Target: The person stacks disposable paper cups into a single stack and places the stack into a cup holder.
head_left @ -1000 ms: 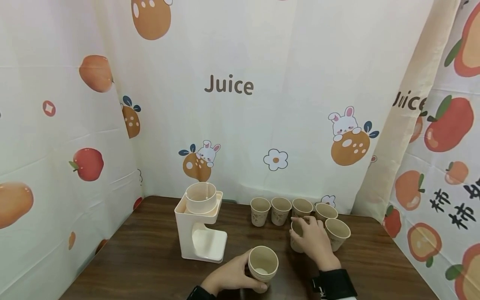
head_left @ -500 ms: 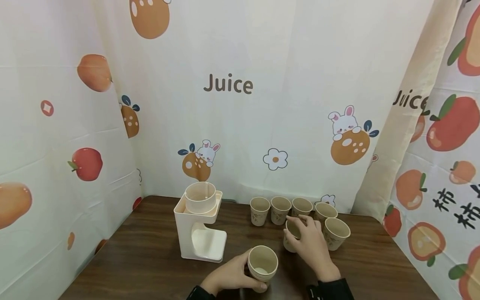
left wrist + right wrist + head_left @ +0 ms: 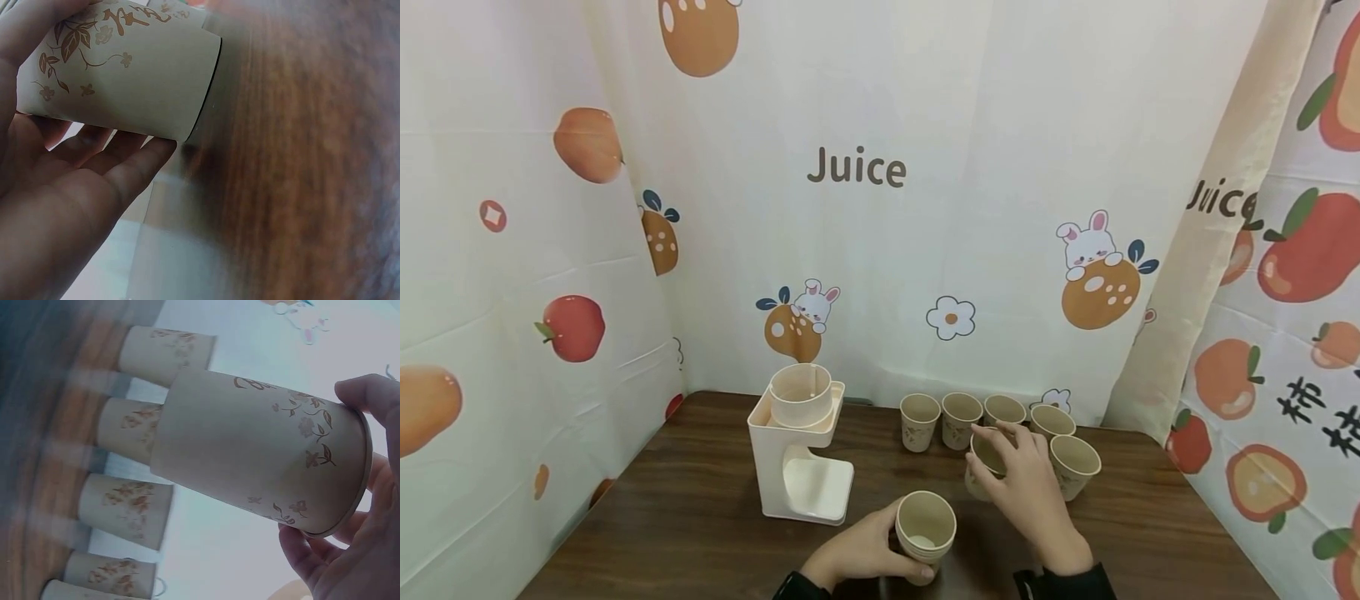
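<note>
In the head view my left hand (image 3: 865, 546) grips a small stack of beige paper cups (image 3: 927, 525) from its left side, near the front of the table. Several rims show close together below the top one. The left wrist view shows brown leaf and flower print on a paper cup (image 3: 131, 81), with fingers along its side. To the right, my right hand (image 3: 1026, 487) holds a single paper cup (image 3: 976, 486) near its rim between thumb and fingers. In the right wrist view that held cup (image 3: 256, 450) has its base apart from the tabletop.
Several upright paper cups (image 3: 920, 425) stand along the back right of the dark wooden table (image 3: 685, 500), close behind my right hand. A white appliance (image 3: 767, 467) with a round cup-shaped top (image 3: 801, 400) stands left of centre. Printed curtains surround the table.
My right hand has shifted slightly left with its cup, then raised it a little. The left hand and its stack of cups stay in place.
</note>
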`<state>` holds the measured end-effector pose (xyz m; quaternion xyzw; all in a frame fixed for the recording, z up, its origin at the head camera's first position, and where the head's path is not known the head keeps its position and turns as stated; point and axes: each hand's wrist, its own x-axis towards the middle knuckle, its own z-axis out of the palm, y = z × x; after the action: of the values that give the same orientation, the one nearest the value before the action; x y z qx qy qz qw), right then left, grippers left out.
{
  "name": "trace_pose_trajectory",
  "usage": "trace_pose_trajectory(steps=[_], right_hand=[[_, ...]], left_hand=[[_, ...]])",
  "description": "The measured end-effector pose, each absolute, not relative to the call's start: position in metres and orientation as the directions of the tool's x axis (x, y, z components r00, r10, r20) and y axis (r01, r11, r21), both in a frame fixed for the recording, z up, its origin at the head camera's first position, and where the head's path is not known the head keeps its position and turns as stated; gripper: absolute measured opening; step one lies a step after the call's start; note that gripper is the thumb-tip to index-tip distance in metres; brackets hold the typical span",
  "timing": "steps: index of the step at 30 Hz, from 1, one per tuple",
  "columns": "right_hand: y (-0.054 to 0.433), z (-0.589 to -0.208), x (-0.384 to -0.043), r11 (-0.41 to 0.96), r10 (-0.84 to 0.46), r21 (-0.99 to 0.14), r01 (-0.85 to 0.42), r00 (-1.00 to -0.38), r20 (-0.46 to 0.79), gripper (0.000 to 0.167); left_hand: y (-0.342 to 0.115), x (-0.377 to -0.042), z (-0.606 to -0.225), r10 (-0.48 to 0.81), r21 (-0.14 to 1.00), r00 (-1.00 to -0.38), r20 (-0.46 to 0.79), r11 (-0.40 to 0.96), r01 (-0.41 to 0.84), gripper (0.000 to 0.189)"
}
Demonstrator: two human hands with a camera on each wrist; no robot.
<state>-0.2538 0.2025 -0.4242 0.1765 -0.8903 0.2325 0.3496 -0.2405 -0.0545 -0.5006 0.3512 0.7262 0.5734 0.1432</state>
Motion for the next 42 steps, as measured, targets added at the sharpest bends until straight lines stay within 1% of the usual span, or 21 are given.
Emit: trace_pose_trajectory(steps=[10,20,26,36,42], right_hand=[[0.198,-0.407,-0.234,0.798,-0.189,-0.303,-0.521,-0.694,0.694,0.043],[0.192,-0.393,-0.220,0.761,-0.229,-0.288,-0.582,-0.656,0.720,0.045],[0.186,-0.387,-0.211,0.725,-0.268,-0.296,-0.622,-0.651,0.711,0.049],[0.174,-0.381,-0.200,0.697,-0.322,-0.254,-0.671,-0.609,0.725,0.052],[0.167,-0.381,-0.194,0.669,-0.374,-0.268,-0.693,-0.625,0.685,0.048]], left_hand=[[-0.054,-0.240,-0.500,0.676,0.933,-0.710,0.198,0.092,0.348,0.074],[-0.054,-0.241,-0.499,0.684,0.941,-0.705,0.189,0.079,0.330,0.074],[-0.054,-0.240,-0.498,0.691,0.949,-0.702,0.170,0.078,0.307,0.076],[-0.054,-0.241,-0.499,0.700,0.949,-0.692,0.176,0.065,0.308,0.077],[-0.055,-0.241,-0.499,0.702,0.947,-0.693,0.165,0.083,0.310,0.077]])
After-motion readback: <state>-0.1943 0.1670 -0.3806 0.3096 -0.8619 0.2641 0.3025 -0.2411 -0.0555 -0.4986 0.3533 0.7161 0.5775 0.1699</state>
